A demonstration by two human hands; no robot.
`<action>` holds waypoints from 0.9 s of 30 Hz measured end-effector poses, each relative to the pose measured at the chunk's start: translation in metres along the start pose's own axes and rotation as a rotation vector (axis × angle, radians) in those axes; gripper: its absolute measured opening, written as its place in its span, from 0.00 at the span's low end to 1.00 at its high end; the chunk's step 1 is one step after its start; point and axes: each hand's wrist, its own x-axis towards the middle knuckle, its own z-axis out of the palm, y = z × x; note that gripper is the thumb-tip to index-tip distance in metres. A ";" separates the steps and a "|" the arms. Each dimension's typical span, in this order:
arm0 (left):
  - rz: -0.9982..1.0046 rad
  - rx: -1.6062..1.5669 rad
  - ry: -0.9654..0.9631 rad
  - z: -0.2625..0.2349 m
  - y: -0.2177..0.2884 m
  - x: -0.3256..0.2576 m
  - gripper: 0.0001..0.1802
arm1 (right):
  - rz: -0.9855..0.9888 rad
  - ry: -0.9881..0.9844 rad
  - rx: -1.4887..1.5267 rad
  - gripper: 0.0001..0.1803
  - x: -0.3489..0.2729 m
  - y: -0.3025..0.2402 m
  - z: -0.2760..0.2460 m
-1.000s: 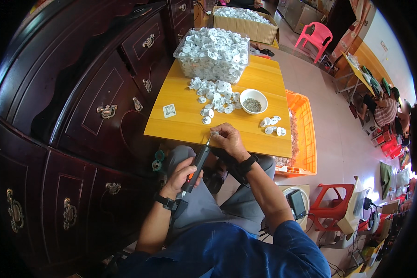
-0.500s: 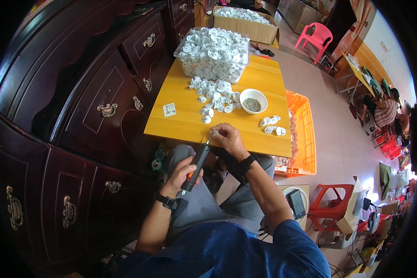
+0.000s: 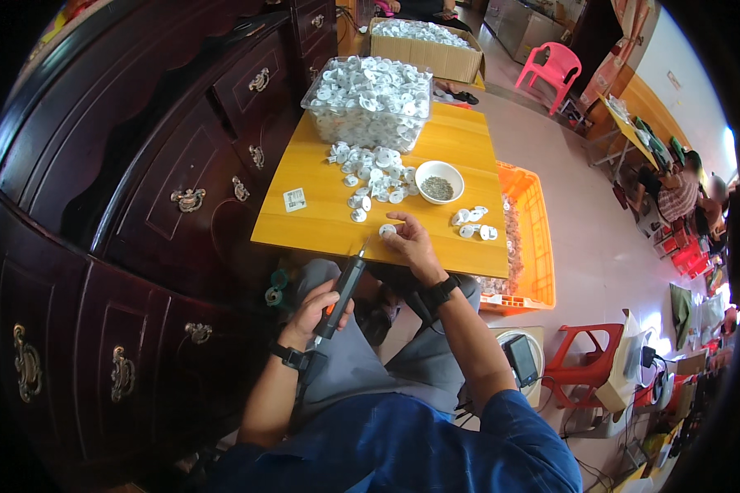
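My left hand [image 3: 309,314] is wrapped round a black electric screwdriver [image 3: 343,289], its thin bit pointing up and away from me over the table's near edge. In my right hand [image 3: 413,250] a small white round plastic part [image 3: 387,230] is pinched between thumb and fingers, a little to the right of the bit tip and apart from it. Beyond my hands lies a loose pile of similar white parts [image 3: 376,168]. A white bowl [image 3: 455,173] of small metal screws [image 3: 437,188] stands right of that pile. Several more white parts [image 3: 474,222] form a small group near the table's right edge.
A clear plastic tub [image 3: 321,117] heaped with white parts stands at the back of the yellow table [image 3: 296,177]. Behind it is a cardboard box [image 3: 423,56]. An orange crate [image 3: 541,238] sits right of the table; dark wooden drawers [image 3: 164,177] line the left.
My right hand has drawn the white part away from the screwdriver bit, and its fingers have lifted so the part shows more. The screwdriver stays in my left hand. The view has shifted slightly.
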 end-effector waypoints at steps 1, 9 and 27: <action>0.005 0.009 0.010 0.000 0.001 0.000 0.19 | -0.002 0.009 -0.005 0.09 -0.002 -0.002 -0.008; 0.024 0.039 0.020 0.002 0.004 -0.004 0.20 | -0.303 0.312 -1.008 0.13 -0.031 -0.027 -0.073; -0.028 -0.025 0.018 0.001 0.006 -0.003 0.21 | -0.254 0.165 -1.288 0.07 0.065 -0.092 -0.098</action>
